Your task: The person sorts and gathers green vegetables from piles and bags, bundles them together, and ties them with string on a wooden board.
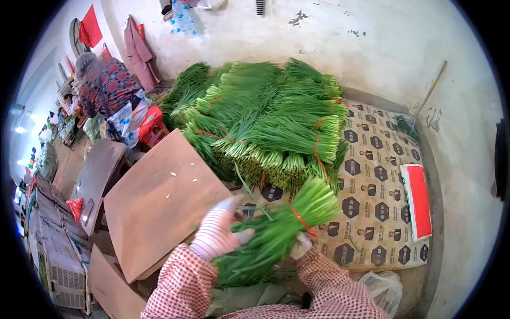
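Observation:
A bundle of garlic chives (pixel 265 239), tied with a red band near its pale cut ends, lies across in front of me. My right hand (pixel 302 245), in a light glove, grips the bundle on its near side by the band; most of its fingers are hidden behind the stems. My left hand (pixel 219 228) wears a striped glove and is at the leafy end, thumb and fingers apart, the fingertips blurred. Beyond them rises a large pile of similar tied bundles (pixel 265 117), stacked with their pale ends facing right and toward me.
At left is a brown board (pixel 162 196) with small scraps on it. Printed sheeting (pixel 366 186) covers the floor at right, where a red-and-white packet (pixel 417 202) lies. A plastic bag (pixel 383 290) sits near my right arm. Another person (pixel 106 87) is at far left.

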`<state>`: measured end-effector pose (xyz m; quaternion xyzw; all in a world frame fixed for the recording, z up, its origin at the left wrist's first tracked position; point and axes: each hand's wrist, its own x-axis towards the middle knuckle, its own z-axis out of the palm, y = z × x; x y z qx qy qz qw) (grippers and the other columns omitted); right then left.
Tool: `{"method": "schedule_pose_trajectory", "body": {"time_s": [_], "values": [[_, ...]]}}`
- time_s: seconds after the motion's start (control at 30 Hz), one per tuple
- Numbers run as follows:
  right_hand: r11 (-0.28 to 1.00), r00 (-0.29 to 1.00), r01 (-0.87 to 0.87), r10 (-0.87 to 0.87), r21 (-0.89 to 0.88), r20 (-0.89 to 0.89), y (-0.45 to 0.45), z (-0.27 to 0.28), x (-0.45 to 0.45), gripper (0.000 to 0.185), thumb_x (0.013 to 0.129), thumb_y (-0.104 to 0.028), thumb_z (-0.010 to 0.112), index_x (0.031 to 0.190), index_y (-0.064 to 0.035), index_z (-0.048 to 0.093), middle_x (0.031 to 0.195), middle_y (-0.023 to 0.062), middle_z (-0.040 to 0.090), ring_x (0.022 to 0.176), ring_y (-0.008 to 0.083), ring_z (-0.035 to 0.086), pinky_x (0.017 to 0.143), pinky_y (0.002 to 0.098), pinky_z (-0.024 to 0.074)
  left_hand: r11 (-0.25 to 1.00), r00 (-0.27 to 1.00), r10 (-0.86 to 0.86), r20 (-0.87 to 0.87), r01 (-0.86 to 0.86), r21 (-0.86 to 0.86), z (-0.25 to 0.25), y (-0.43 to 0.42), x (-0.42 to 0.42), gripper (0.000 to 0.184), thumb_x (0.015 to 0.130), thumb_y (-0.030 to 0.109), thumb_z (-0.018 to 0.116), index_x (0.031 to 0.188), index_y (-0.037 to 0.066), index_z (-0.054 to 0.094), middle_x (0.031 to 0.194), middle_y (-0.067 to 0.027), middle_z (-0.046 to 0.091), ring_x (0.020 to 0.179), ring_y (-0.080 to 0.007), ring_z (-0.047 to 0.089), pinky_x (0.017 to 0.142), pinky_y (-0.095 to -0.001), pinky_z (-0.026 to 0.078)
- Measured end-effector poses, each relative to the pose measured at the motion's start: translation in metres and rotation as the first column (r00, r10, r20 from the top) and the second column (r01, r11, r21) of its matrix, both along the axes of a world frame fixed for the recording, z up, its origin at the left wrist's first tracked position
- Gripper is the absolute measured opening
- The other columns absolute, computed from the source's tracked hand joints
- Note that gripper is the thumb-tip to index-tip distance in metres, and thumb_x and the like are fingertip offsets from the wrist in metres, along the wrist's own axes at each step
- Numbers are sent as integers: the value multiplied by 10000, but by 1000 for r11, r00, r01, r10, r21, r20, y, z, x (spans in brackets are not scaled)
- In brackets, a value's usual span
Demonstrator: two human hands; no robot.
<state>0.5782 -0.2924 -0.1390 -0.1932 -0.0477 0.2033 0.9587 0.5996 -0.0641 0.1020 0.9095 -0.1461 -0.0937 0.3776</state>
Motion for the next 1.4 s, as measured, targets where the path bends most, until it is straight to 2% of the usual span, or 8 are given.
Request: {"method": "schedule_pose_trajectory", "body": {"time_s": [0.23, 0.4, 0.53, 0.6, 0.73, 0.9, 1.17, 1.4], "values": [[922, 871, 369, -299, 119, -391, -42, -31, -56, 453, 916, -251, 584, 1315, -52, 505, 1317, 112, 540, 1204, 275, 503, 1047, 472, 399, 698, 713, 700, -41, -696, -171, -123, 154, -17, 512, 776, 83, 713, 1254, 11, 543, 1231, -141, 601, 1167, -256, 557, 994, -382, 433], [824, 827, 537, -557, 180, 83, -52, 114, 103, 541, 957, -433, 499, 1355, -72, 438, 1312, 92, 521, 1181, 272, 504, 1042, 417, 404, 643, 643, 766, 18, -766, -17, -124, 225, -75, 496, 737, 76, 691, 1207, -2, 552, 1152, -134, 619, 1111, -241, 583, 962, -362, 456], [564, 569, 738, -815, -370, -108, -101, 237, 321, 824, 901, -634, 469, 1453, -45, 306, 1427, 179, 429, 1247, 291, 490, 1064, 445, 368, 802, 819, 562, 117, -574, 164, -94, 155, -36, 812, 606, 254, 839, 1290, 14, 474, 1258, -192, 525, 1197, -317, 491, 1025, -393, 393], [284, 712, 229, -701, -931, -39, -131, 237, 382, 904, 862, -627, 536, 1471, -20, 257, 1458, 226, 377, 1313, 342, 423, 1105, 468, 306, 849, 943, 313, 112, -331, 412, -85, 115, 1, 972, 550, 393, 872, 1339, 42, 425, 1354, -211, 430, 1290, -376, 374, 1095, -468, 290], [-473, 969, 243, 82, -847, 233, -99, 106, 388, 731, 880, -285, 667, 1418, 51, 306, 1403, 225, 450, 1269, 295, 481, 1046, 368, 405, 618, 976, 204, 81, -192, 762, -110, 69, 62, 1032, 538, 444, 844, 1397, 114, 377, 1451, -183, 319, 1378, -387, 240, 1122, -592, 151], [89, 933, -157, 339, -984, -119, -68, -58, 178, 389, 878, -131, 614, 1248, -17, 576, 1176, 140, 644, 1102, 247, 599, 976, 355, 466, 589, 977, 203, 70, -179, 788, -120, 69, 76, 984, 551, 354, 822, 1405, 154, 376, 1456, -182, 310, 1381, -393, 231, 1113, -622, 137], [-279, 614, -351, 652, -894, -445, 14, -238, 20, 486, 879, -348, 595, 1265, -54, 563, 1213, 176, 615, 1124, 312, 575, 981, 385, 437, 651, 972, 217, 87, -211, 729, -130, 74, 92, 946, 541, 222, 809, 1388, 137, 397, 1429, -202, 342, 1355, -420, 273, 1100, -622, 176], [-276, 877, -435, 85, -857, -472, -9, -303, 20, 414, 892, -283, 619, 1214, -27, 584, 1102, 162, 658, 976, 273, 620, 869, 367, 481, 625, 963, 167, 211, -269, 733, -153, 83, 83, 930, 550, 154, 770, 1404, 140, 402, 1439, -189, 362, 1353, -424, 303, 1092, -599, 216]]}}
